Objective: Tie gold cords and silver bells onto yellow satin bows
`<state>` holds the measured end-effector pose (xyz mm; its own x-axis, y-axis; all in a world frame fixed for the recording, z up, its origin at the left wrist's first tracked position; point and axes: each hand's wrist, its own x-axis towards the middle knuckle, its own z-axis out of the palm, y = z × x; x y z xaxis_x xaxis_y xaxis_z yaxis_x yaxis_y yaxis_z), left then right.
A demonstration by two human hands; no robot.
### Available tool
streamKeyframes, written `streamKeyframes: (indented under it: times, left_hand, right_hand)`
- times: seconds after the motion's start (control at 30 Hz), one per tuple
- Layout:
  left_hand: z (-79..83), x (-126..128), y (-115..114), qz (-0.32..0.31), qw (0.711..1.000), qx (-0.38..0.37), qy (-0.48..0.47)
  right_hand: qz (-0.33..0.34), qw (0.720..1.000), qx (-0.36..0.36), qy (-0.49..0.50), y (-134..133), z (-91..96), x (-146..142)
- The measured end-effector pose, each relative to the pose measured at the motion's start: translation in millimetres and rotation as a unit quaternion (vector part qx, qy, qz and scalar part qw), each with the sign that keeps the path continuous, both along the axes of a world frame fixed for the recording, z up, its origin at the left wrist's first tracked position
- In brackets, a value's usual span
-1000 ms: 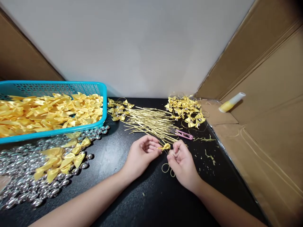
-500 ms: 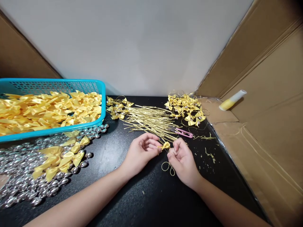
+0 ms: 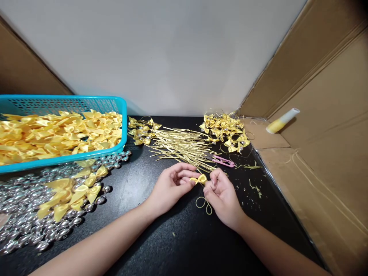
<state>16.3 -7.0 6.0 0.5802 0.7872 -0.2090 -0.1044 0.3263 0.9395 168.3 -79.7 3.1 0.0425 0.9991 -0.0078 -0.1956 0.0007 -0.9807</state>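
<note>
Between my two hands is a small yellow ribbon bow [image 3: 202, 178]. My left hand [image 3: 169, 187] pinches the bow's left side between thumb and fingers. Just right of the bow, my right hand [image 3: 223, 195] is closed, its thumb pressed to the curled fingers on a thin gold cord. From under that hand the cord's loops [image 3: 200, 202] hang over the black tabletop. Most of the cord inside the right fingers is hidden. A pile of cut gold cords [image 3: 181, 145] lies just beyond both hands, with pink-handled snips [image 3: 223, 161] at its right side.
On the left stands a turquoise basket [image 3: 124, 126] of yellow bows. Silver beads [image 3: 25, 226] spread in front of it, with a few loose bows [image 3: 84, 191] on top. Bows with beads and cords [image 3: 225, 128] lie at the back right. Cardboard [image 3: 324, 126] walls the right side.
The bow has turned slightly so more of its front shows, and it sits closer to the right fingers. Both hands stay in nearly the same place.
</note>
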Motion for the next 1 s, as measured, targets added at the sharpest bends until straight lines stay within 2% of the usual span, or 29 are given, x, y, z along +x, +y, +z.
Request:
streamKeyframes:
  times: [0.4,1.0]
  left_hand:
    - [2.9,0.4,-1.2,0.0,1.0,0.021,0.019]
    - [5.3,1.0,-1.9,0.0,0.999,0.026,0.022]
  right_hand:
    - [-0.002,1.0,-0.019,-0.002,2.1,0.5,0.2]
    - [-0.011,1.0,-0.002,-0.026,3.7,2.0,-2.2]
